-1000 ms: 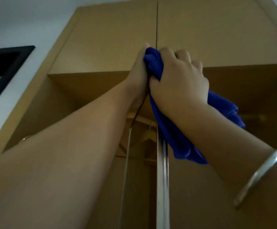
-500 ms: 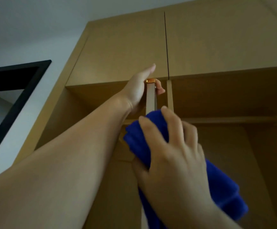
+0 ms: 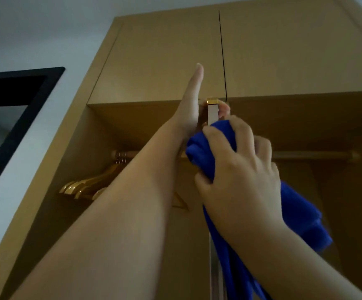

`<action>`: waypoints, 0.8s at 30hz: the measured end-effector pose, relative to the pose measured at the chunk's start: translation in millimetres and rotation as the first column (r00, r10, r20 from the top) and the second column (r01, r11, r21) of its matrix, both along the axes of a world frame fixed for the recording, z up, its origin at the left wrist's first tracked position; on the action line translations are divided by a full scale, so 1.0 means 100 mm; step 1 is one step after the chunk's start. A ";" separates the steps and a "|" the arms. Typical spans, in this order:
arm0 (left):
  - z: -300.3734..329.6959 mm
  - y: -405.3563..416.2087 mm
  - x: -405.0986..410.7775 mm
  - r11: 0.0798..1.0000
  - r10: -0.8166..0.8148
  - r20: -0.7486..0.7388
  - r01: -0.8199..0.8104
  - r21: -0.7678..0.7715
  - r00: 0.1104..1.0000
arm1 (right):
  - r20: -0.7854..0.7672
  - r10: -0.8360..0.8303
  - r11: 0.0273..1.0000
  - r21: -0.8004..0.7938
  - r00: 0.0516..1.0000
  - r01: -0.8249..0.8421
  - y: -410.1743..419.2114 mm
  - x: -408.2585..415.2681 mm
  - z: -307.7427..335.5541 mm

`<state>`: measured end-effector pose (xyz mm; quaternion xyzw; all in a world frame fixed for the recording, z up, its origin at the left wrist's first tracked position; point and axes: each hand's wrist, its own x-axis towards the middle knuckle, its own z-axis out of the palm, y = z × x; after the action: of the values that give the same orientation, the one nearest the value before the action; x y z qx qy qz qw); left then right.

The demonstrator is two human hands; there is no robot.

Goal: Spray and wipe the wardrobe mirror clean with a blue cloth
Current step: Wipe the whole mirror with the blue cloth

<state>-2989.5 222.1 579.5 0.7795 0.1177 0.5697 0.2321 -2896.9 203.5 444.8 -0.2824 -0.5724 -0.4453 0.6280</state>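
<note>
Pale wall [image 3: 46, 29], black-framed window [image 3: 24, 100]

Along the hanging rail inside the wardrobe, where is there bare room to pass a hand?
The rail runs bare on its right stretch, right of the right hand gripping the blue cloth. The left end is crowded with wooden hangers. The middle is taken by the left hand holding the mirror door edge.
</note>
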 end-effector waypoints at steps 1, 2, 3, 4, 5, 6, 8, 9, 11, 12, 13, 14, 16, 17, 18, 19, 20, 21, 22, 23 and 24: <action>0.00 0.04 0.00 0.995 0.078 0.036 -0.080 0.055 0.996 | -0.003 -0.004 1.000 0.005 1.000 0.004 0.04 0.00 -0.13; -0.03 0.05 0.00 0.981 0.148 0.063 -0.155 0.119 0.987 | -0.004 -0.013 1.000 0.000 1.000 0.013 0.07 0.00 -0.26; -0.05 0.03 0.02 0.968 0.189 0.078 -0.199 0.152 0.979 | 0.000 -0.016 1.000 -0.018 1.000 0.016 0.09 0.01 -0.39; -0.07 -0.01 0.03 0.952 0.235 0.080 -0.246 0.181 0.969 | 0.007 -0.007 1.000 -0.024 1.000 0.007 0.09 0.01 -0.50; -0.07 -0.05 0.05 0.941 0.267 0.095 -0.281 0.188 0.959 | 0.019 0.003 1.000 -0.030 1.000 -0.002 0.07 0.02 -0.59; -0.10 -0.13 0.08 0.936 0.280 0.099 -0.295 0.192 0.955 | 0.032 0.004 0.999 -0.048 0.999 -0.002 0.05 0.02 -0.65; -0.14 -0.23 0.13 0.929 0.308 0.118 -0.325 0.177 0.944 | 0.058 -0.024 0.993 -0.111 0.998 0.031 -0.01 0.03 -0.71; -0.17 -0.29 0.16 0.925 0.327 0.126 -0.344 0.158 0.937 | 0.070 -0.038 0.989 -0.143 0.997 0.048 -0.04 0.04 -0.72; -0.20 -0.35 0.20 0.922 0.349 0.125 -0.364 0.132 0.929 | 0.078 -0.030 0.983 -0.176 0.997 0.044 -0.10 0.05 -0.71; -0.23 -0.39 0.21 0.918 0.363 0.118 -0.377 0.127 0.924 | 0.073 -0.017 0.983 -0.182 0.997 0.030 -0.13 0.06 -0.70; -0.27 -0.43 0.22 0.915 0.375 0.102 -0.386 0.120 0.921 | 0.064 0.003 0.980 -0.198 0.998 0.009 -0.16 0.06 -0.68; -0.29 -0.44 0.23 0.915 0.379 0.094 -0.388 0.107 0.921 | 0.056 0.019 0.978 -0.211 0.998 -0.007 -0.18 0.06 -0.69; -0.41 -0.47 0.24 0.909 0.404 0.092 -0.410 0.067 0.910 | 0.043 0.059 0.968 -0.247 0.997 -0.046 -0.19 0.07 -0.71; -0.49 -0.48 0.23 0.912 0.405 0.082 -0.409 0.038 0.911 | 0.040 0.092 0.962 -0.263 0.995 -0.079 -0.21 0.08 -0.73; -0.59 -0.46 0.18 0.913 0.406 0.069 -0.408 0.015 0.911 | 0.041 0.140 0.955 -0.271 0.989 -0.124 -0.21 0.10 -0.75; -0.71 -0.46 0.14 0.911 0.412 0.054 -0.413 -0.006 0.909 | 0.033 0.207 0.942 -0.278 0.978 -0.190 -0.24 0.12 -0.75; -0.82 -0.46 0.10 0.906 0.424 0.048 -0.424 -0.026 0.904 | 0.019 0.287 0.915 -0.300 0.958 -0.268 -0.25 0.16 -0.75; -0.94 -0.48 0.07 0.899 0.438 0.063 -0.435 -0.052 0.897 | 0.000 0.380 0.869 -0.343 0.925 -0.357 -0.29 0.20 -0.73; -1.04 -0.49 0.04 0.894 0.447 0.090 -0.442 -0.076 0.890 | -0.022 0.455 0.832 -0.345 0.890 -0.434 -0.32 0.23 -0.72; -1.13 -0.51 0.02 0.887 0.462 0.118 -0.454 -0.086 0.879 | -0.037 0.498 0.815 -0.323 0.867 -0.482 -0.35 0.26 -0.69; -1.22 -0.55 0.01 0.878 0.478 0.149 -0.473 -0.069 0.866 | -0.037 0.533 0.804 -0.291 0.845 -0.519 -0.39 0.29 -0.65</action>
<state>-2988.7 167.0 458.0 0.6741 0.2954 0.6687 0.1052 -2868.2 164.7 379.4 -0.1912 -0.7013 -0.1715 0.6650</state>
